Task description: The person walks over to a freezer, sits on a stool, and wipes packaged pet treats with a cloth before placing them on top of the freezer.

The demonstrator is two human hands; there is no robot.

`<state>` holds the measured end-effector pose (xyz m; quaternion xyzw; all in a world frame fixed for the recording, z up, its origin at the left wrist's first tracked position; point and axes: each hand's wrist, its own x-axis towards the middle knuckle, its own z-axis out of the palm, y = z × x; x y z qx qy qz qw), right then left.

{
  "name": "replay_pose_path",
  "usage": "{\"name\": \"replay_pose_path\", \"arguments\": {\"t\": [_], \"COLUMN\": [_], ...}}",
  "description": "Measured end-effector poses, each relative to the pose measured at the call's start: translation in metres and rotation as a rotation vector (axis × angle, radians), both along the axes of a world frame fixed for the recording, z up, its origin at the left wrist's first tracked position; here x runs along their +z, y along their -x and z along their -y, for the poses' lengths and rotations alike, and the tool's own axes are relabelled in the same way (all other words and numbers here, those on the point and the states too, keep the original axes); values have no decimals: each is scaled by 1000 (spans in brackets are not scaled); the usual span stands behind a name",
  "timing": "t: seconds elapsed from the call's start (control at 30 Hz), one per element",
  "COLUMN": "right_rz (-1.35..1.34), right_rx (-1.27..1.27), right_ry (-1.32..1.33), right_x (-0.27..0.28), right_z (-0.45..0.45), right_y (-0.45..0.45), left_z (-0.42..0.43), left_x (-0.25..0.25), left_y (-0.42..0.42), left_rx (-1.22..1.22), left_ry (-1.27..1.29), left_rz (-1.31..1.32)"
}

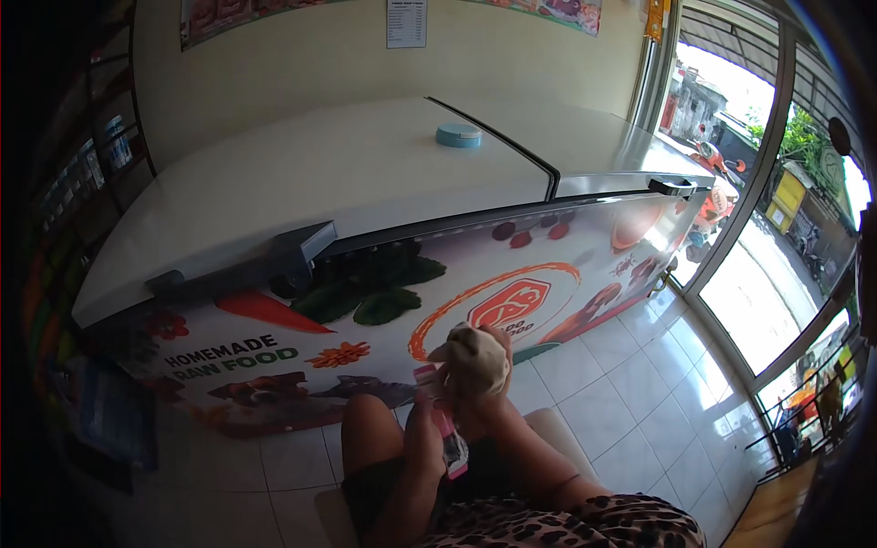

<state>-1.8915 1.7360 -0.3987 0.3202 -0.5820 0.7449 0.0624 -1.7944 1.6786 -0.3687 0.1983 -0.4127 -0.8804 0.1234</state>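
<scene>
In front of my lap, my right hand [499, 376] grips a rounded cream-coloured bundle [477, 360] that looks soft, like balled cloth or a stuffed item. My left hand [424, 427], just beside and below it, is closed around a slim pink tool [455, 464] with a dark and clear part near its lower end. The pink tool's upper end comes close to the bundle; whether they touch I cannot tell. My fingers hide part of both things.
A large chest freezer [301, 155] with printed pictures stands ahead. On its lid lies a round light-blue container [459, 136]. Dark handles [247, 265] jut from its front. Shelves with bottles [119, 142] are at left, a glass door [740, 201] at right, tiled floor [594, 402] below.
</scene>
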Motion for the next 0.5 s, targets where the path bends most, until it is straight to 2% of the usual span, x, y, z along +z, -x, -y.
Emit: {"name": "replay_pose_path", "arguments": {"t": [0.07, 0.1, 0.13, 0.17, 0.2, 0.27, 0.3, 0.33, 0.37, 0.4, 0.43, 0.47, 0.5], "right_rz": [-354, -326, -122, -170, -173, -390, -278, -141, 34, -23, -80, -356, -586], "right_rx": [167, 257, 510, 677, 666, 596, 457, 402, 404, 362, 317, 225, 30], "right_ry": [-217, -252, -255, -302, -303, -156, -54, -89, 27, 62, 95, 36, -179], "right_x": [15, -8, -13, -29, -35, -42, -39, -34, -40, -34, -23, -10, -14], "right_z": [-2, 3, -4, -9, -10, -18, -23, -29, -25, -21, -16, -14, -12], "right_y": [-32, -49, -58, -58, -54, -50, -47, -40, -36, -33, -31, -30, -35], "left_z": [26, 69, 69, 74, 76, 81, 80, 77, 69, 60, 44, 31, 16], "left_x": [-17, -61, -41, -30, -21, -18, -23, -32, -39, -45, -38, -28, -6], "left_y": [10, 9, 4, -2, -6, -10, -8, -6, -3, 0, 2, 0, -2], "left_rx": [183, 92, 242, 326, 413, 503, 467, 489, 476, 474, 351, 184, 15], "left_ry": [-241, -67, -86, 29, 71, 94, 90, 436, 606, 773, 736, 692, 661], "left_rz": [-238, -422, -377, -342, -341, -334, -329, -268, -250, -234, -223, -131, -32]}}
